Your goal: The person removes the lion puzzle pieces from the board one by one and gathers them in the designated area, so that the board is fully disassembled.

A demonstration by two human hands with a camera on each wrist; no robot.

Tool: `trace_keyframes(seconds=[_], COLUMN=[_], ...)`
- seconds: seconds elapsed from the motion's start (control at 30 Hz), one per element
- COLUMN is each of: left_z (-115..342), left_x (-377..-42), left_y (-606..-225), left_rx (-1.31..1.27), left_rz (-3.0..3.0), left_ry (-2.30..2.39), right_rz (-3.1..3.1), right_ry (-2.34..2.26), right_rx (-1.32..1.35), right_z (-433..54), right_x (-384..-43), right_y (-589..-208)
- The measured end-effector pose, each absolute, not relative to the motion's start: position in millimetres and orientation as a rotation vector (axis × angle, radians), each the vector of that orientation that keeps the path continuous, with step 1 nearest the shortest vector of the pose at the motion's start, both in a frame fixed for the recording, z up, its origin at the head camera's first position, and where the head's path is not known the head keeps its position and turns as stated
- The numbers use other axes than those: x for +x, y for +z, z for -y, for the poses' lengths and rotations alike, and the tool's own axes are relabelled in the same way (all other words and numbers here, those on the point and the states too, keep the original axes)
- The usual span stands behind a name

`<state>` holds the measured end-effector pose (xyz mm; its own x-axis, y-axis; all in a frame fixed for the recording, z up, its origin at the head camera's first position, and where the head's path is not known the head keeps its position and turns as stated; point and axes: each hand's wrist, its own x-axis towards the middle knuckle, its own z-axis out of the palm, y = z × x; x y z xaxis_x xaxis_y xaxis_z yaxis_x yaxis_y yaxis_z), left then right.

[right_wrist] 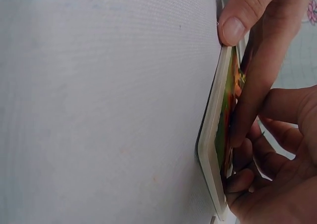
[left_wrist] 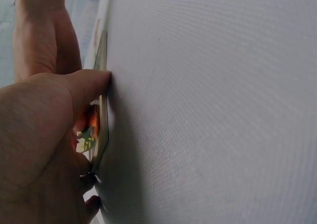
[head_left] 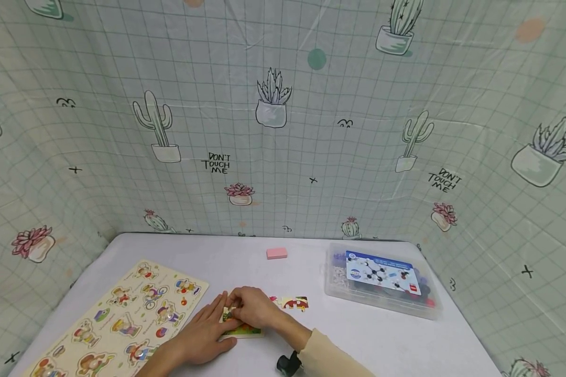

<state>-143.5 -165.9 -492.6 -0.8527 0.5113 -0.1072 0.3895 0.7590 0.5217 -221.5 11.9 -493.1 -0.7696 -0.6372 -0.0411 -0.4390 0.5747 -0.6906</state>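
Observation:
A small colourful jigsaw board [head_left: 246, 332] lies on the white table, partly covered by both hands. My left hand [head_left: 203, 335] rests flat across its left side, fingers straight. In the right wrist view, the left thumb [right_wrist: 234, 31] sits at the board's edge and the index finger lies over the picture. My right hand [head_left: 254, 309] bends over the board's upper part, fingers curled and fingertips close together on the surface. It pinches a puzzle piece there, mostly hidden by the fingers. Loose puzzle pieces [head_left: 296, 302] lie just beyond the right hand.
A large wooden board [head_left: 167, 277] with cartoon figures lies at the left. A pink block [head_left: 276, 254] sits towards the back. At the right stands a clear plastic box [head_left: 382, 303] with a blue-and-white label. A black device [head_left: 289, 363] is by the right wrist.

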Motion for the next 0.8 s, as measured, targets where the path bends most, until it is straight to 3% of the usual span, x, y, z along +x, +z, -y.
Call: trace_keyframes(seconds=[0.8], left_z=[165.7], left_x=[-143.3], left_y=[-497.3], left_rx=[0.705], left_rz=[-2.725], left_ry=[0.670], right_rz=[-2.409], right_ry=[-1.156], right_rx=[-0.918], right_z=[-20.1], right_x=[-224.0], right_y=[-488.4])
